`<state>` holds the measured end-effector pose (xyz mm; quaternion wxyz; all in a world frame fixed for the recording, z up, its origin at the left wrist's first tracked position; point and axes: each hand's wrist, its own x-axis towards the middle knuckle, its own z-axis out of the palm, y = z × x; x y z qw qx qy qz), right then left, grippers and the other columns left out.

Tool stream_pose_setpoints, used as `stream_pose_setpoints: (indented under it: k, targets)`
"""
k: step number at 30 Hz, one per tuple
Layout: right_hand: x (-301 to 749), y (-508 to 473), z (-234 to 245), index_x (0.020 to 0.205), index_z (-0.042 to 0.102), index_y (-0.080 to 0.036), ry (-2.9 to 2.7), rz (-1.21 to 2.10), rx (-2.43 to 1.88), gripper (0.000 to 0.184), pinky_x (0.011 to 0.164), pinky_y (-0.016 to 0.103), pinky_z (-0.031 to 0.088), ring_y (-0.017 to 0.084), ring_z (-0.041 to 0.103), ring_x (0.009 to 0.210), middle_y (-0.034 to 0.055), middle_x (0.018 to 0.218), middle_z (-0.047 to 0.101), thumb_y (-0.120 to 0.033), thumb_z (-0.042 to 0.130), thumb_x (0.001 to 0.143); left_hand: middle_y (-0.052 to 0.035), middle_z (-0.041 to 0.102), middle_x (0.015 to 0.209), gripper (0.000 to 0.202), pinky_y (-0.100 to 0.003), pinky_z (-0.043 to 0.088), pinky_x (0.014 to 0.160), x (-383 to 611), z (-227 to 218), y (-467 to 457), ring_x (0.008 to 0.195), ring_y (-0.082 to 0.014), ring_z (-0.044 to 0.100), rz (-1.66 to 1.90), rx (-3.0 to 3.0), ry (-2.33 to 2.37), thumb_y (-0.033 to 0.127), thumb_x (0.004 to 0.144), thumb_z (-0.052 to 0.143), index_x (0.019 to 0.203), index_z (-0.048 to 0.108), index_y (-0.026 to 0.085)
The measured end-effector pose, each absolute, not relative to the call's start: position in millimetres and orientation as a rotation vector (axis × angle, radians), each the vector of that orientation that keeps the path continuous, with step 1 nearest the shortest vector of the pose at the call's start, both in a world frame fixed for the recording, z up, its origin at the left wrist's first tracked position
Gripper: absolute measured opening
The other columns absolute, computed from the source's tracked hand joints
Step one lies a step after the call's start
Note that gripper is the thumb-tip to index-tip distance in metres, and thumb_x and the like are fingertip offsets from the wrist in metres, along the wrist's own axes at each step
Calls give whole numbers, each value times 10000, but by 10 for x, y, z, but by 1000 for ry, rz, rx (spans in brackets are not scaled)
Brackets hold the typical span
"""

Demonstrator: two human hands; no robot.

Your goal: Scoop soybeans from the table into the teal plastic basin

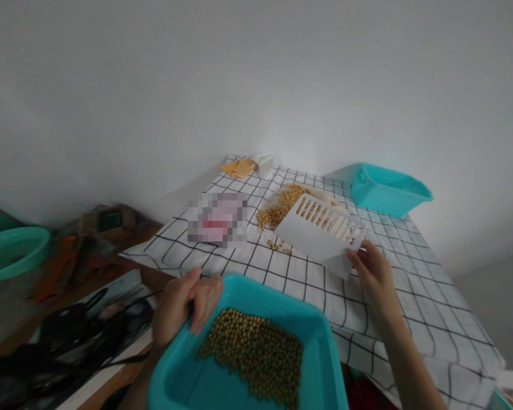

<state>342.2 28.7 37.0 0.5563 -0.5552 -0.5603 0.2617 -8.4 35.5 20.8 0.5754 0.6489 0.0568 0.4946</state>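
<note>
My left hand [187, 303] is closed over the rim of a teal plastic basin [282, 297] at the bottom of the view. Inside that basin lies a layer of round yellowish beans [259, 350], probably soybeans. My right hand [374, 273] pinches the near right end of a white slotted scoop [310, 234], which is tilted over the table. Behind the scoop, and partly hidden by it, is a heap of the same beans [291, 197] on a pale sheet or bag. A few loose beans [279, 246] lie on the cloth below the scoop's left edge.
A checked cloth [419, 290] covers the table. Another teal basin [391, 191] stands at the back right, near the wall. A yellow cloth [239, 167] lies at the far left corner, and a blurred-out flat item [218, 219] in front. Left below are black cables [89, 324] and a green tub [15, 250].
</note>
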Motion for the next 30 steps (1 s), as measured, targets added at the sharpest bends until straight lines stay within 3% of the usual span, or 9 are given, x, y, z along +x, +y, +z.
stream_pose_setpoints:
  k: [4,10,15,23,30]
  targets:
    - [3400,278,373,1063,631,-234,-1336,640,-1297,252,750,350,558,251,720,896,90,1067,758,-426,656,903,4,449,342,672,-339,385,630,-46,201,296,371,-124,403,1352,1281,422,240,1049,225,423,467,211]
    - [3424,284,354,1035,641,-237,-1333,615,-1321,221,715,324,533,236,711,863,80,1036,759,-415,659,905,0,433,321,674,-337,369,588,-25,137,288,352,-126,388,1380,1271,350,300,1042,273,405,475,210]
    - [3419,281,342,1049,643,-245,-1330,648,-1270,225,745,335,541,238,712,885,72,1030,760,-417,662,906,1,464,358,692,-357,378,666,-67,176,228,390,-130,405,1328,1315,415,253,1053,185,447,515,207]
    - [3386,271,370,1015,638,-242,-1314,659,-1294,220,674,300,511,217,695,817,65,1005,755,-422,677,895,-5,510,395,690,-366,355,634,-52,238,129,418,-126,431,1308,1354,433,242,1056,200,458,541,194]
    - [3385,272,385,1006,629,-237,-1343,682,-1282,206,679,301,510,220,696,833,71,1013,751,-413,665,906,2,445,363,702,-359,339,619,18,251,125,406,-130,396,1358,1228,497,210,1044,205,420,527,210]
